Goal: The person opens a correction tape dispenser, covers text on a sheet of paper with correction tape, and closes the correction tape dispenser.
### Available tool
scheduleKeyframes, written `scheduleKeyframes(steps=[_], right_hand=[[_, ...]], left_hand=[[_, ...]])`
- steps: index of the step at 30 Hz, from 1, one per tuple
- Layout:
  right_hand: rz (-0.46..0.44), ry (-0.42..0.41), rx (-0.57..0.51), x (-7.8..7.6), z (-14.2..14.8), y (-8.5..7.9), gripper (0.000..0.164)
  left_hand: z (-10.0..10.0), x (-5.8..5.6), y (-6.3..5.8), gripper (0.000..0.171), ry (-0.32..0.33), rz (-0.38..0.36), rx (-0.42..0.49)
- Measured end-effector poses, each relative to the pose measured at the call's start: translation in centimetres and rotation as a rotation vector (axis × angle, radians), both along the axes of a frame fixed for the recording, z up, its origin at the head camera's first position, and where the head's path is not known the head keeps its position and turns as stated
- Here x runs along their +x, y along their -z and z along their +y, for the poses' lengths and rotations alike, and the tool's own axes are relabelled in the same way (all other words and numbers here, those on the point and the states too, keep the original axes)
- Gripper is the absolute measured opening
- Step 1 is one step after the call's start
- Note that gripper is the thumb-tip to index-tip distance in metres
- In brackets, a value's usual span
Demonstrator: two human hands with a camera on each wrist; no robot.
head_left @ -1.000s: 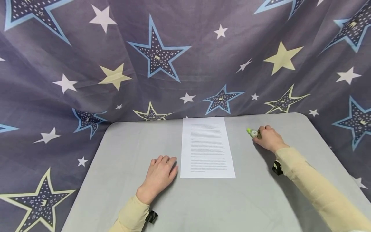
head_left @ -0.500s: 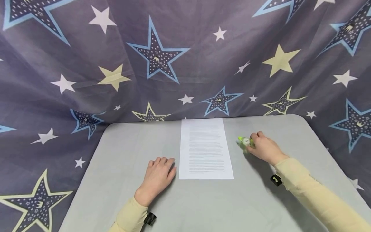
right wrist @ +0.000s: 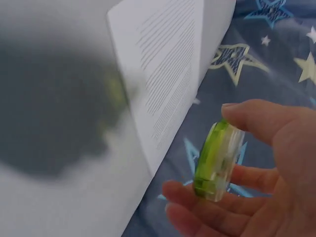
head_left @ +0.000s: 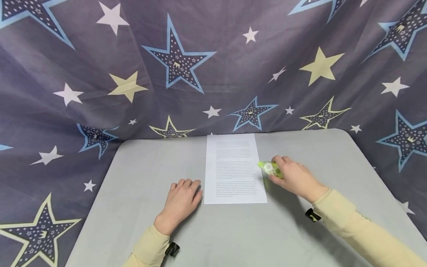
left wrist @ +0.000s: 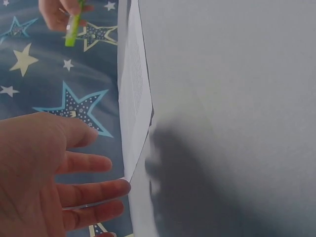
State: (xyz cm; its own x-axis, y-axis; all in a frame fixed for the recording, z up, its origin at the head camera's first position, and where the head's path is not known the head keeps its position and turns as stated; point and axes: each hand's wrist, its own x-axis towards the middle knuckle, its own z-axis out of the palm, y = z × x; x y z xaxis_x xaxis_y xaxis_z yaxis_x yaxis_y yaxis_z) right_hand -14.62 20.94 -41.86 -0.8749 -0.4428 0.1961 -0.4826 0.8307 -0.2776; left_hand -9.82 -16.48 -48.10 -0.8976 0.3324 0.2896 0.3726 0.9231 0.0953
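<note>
With the printed sheet as the dial's centre and the star-patterned curtain at twelve, the right hand is just past three o'clock, its grip pinching a green, partly clear tape dispenser between thumb and fingers, held above the grey surface at three, narrow tip aimed toward nine and overlapping the sheet's edge in the head view. The left hand is at eight o'clock, just beside the sheet, its grip released with fingers loosely extended, a cream sleeve and black band toward seven.
</note>
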Motion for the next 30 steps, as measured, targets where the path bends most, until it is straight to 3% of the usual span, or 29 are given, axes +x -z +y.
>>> scheduleKeyframes(steps=[14, 21, 25, 30], right_hand=[[0.116, -0.162, -0.013, 3.0, -2.3, -1.6, 0.048], [0.146, -0.229, 0.026, 3.6, -3.1, -2.1, 0.062], [0.137, -0.266, -0.002, 3.7, -3.5, -2.4, 0.054], [0.062, -0.31, -0.029, 3.7, -3.8, -2.5, 0.044]], left_hand=[[0.4, 0.2, -0.1, 0.027, 0.003, -0.018, -0.01], [0.8, 0.0, 0.0, 0.024, 0.012, -0.023, -0.005], [1.0, 0.0, 0.1, 0.024, 0.017, -0.019, -0.007], [0.9, 0.0, 0.1, 0.024, 0.023, -0.018, -0.007]])
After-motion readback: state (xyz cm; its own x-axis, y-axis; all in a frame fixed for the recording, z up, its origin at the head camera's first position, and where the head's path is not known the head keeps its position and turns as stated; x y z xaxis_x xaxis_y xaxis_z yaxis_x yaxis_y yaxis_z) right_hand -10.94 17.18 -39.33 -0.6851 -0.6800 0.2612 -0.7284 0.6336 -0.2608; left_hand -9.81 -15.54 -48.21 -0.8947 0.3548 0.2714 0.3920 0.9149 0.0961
